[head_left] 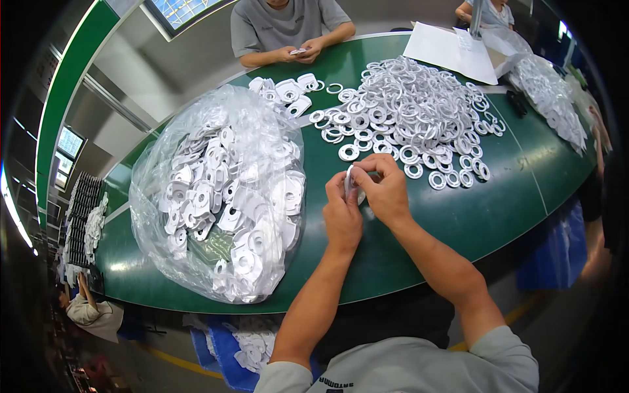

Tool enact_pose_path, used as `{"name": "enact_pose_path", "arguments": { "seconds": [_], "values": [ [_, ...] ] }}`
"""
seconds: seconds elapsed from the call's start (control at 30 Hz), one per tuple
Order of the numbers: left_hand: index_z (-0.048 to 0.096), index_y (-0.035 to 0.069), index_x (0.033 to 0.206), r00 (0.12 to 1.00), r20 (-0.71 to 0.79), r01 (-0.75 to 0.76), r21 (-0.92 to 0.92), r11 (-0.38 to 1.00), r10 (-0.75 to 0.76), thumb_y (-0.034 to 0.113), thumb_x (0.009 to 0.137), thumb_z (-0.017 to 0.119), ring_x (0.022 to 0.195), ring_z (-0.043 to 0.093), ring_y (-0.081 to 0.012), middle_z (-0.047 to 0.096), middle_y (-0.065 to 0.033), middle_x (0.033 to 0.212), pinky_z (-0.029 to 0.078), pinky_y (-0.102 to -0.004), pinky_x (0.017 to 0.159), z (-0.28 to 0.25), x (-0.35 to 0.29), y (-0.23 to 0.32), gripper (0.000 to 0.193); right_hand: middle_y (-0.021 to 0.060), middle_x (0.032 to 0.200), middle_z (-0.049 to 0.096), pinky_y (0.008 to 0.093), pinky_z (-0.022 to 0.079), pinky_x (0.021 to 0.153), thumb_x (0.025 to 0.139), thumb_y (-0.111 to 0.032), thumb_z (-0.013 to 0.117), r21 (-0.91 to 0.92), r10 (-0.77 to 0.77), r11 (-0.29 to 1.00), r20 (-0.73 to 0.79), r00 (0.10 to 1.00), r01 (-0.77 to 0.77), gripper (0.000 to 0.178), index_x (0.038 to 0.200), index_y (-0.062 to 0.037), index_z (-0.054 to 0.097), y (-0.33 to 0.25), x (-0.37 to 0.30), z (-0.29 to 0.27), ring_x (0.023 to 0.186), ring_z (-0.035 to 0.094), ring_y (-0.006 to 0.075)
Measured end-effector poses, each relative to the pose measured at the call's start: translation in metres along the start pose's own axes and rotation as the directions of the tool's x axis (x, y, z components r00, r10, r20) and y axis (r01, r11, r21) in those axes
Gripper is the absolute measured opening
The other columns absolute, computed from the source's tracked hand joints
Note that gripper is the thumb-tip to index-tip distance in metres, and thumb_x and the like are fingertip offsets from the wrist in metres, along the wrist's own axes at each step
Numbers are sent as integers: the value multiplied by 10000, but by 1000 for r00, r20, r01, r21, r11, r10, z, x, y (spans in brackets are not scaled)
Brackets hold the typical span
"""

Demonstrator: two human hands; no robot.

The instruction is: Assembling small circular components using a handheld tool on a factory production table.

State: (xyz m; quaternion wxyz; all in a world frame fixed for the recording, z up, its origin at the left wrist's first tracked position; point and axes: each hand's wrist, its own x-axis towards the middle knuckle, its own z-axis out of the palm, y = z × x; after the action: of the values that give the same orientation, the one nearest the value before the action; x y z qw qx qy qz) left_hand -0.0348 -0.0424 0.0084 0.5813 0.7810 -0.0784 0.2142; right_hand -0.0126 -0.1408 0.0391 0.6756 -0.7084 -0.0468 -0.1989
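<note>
My left hand (343, 213) and my right hand (385, 191) meet over the near middle of the table, both closed on one small white plastic part (349, 175). It is turned nearly edge-on, and fingers cover much of it, so its full shape is hidden. Just beyond my hands lies a large heap of white plastic rings (419, 98), with loose ones spread along its near side. To the left, an open clear plastic bag (147, 190) holds many white plastic pieces with round holes (246, 259).
The green table (458, 213) curves around me. Across it a person (282, 29) handles a small white piece; more pieces (288, 90) lie nearby. White sheets (449, 51) and another filled bag (547, 88) are at the far right. A blue bin (229, 357) stands below the near edge.
</note>
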Motion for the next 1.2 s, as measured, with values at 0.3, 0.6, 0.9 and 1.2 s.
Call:
{"name": "enact_pose_path", "arguments": {
  "seconds": [0.3,0.6,0.9,1.2],
  "values": [
    [436,25,1217,999,-26,-44,34,998,45,39,958,513,892,693,-289,686,-212,972,525,-353,733,6,0,-1,271,87,959,595,265,501,658,799,-105,727,43,114,993,-35,993,-112,120,824,5,686,10,3,-3,791,611,138],
    [474,29,1198,997,-13,-72,108,992,74,23,936,523,832,696,-329,684,-215,932,525,-365,696,3,4,-1,266,75,879,536,291,470,662,821,-169,690,-119,124,986,24,992,-121,177,821,-4,628,12,9,-9,726,547,150],
    [531,-7,1140,995,94,17,-25,1000,-14,46,931,541,814,690,-239,694,-170,916,517,-320,705,-13,12,-14,215,109,849,541,313,465,671,833,-136,655,-326,55,945,233,971,25,146,813,1,609,0,17,-23,728,548,202],
    [559,-38,1192,964,203,233,-332,914,-172,45,967,469,865,623,-124,662,-100,1005,496,-255,762,-23,22,-16,256,72,827,556,331,482,631,780,-67,713,-328,-317,849,311,896,414,100,865,-49,664,3,19,-20,732,598,236]
  ]
}}
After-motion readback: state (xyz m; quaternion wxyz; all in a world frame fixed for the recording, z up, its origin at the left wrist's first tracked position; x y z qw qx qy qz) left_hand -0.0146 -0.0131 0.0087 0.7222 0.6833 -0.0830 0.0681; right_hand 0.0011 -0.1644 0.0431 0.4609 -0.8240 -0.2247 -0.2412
